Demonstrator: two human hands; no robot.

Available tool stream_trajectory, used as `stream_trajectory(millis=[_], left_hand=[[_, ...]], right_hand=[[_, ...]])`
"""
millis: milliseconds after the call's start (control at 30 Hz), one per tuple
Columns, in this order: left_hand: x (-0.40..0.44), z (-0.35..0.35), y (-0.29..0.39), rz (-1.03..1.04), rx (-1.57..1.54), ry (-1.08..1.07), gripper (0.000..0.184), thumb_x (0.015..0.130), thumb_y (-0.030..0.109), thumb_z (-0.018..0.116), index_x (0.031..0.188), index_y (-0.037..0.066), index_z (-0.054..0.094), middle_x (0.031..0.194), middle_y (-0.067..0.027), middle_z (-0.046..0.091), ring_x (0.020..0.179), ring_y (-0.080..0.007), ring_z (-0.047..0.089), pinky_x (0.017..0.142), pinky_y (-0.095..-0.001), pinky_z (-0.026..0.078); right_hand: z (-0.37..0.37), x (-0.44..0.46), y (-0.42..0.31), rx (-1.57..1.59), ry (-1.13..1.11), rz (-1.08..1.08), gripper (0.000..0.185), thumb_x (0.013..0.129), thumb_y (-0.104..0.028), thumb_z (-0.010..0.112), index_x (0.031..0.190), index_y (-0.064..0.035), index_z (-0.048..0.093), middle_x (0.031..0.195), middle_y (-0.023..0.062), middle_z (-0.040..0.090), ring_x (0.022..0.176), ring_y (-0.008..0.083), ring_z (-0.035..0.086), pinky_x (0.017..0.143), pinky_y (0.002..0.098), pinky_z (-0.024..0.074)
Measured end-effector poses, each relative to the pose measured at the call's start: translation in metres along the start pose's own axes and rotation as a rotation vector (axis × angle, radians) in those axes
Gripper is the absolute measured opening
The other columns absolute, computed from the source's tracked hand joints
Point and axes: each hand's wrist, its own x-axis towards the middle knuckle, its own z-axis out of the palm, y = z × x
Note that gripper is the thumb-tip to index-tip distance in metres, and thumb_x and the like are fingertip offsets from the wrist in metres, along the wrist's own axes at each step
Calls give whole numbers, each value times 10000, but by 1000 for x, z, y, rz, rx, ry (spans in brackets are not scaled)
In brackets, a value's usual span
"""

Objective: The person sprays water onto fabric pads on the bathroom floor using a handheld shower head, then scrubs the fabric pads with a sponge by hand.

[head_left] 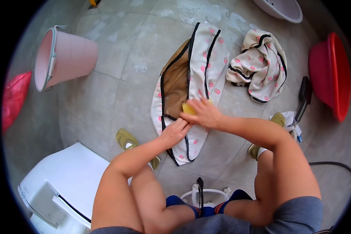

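Note:
A white cloth cover [217, 62] with pink prints, black edging and a brown panel is spread on the tiled floor in front of me. My right hand [203, 114] is closed on a yellow block [189, 109] and presses it against the cloth beside the brown panel. Just to its lower left, my left hand [175, 132] has its fingers pressed together on the cloth's edge near the black trim. Its fingertips touch my right hand. The block is partly hidden under the right hand.
A crumpled matching cloth [261, 66] lies to the right. Farther right are a black-handled brush [305, 95] and a red basin [332, 78] on its side. A pink bucket [72, 56] lies at the left, above a white toilet [66, 175]. A pale basin [282, 8] is at the top.

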Motion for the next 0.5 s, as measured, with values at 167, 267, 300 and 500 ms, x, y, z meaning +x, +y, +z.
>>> stream_trajectory(millis=[167,267,300,500], left_hand=[[2,-3,-1,67,-31,59,578,635,-39,595,1213,-26,577,1003,-113,538,894,-266,554,774,-344,499],[4,-3,-4,92,-24,53,587,624,-30,597,1211,-31,575,995,-108,542,882,-267,558,769,-335,498],[4,-4,-5,104,-25,54,587,623,-28,597,1210,-31,575,997,-109,542,884,-268,558,771,-335,497],[-1,-11,-7,129,-53,45,526,694,-9,565,1220,-40,562,999,-105,539,905,-253,553,812,-337,484]], right_hand=[[-19,46,88,-94,77,53,319,809,-222,575,1127,-241,568,1085,135,533,984,318,540,808,469,428],[-40,81,162,-343,240,444,421,842,-337,647,1240,-265,531,1149,134,519,1060,304,500,850,424,393],[-41,79,159,-312,238,488,428,841,-330,648,1247,-265,528,1160,138,513,1062,307,499,853,428,394],[-3,7,24,-7,1,116,553,777,-280,670,1300,-314,494,1208,164,494,1123,341,505,874,494,425]])
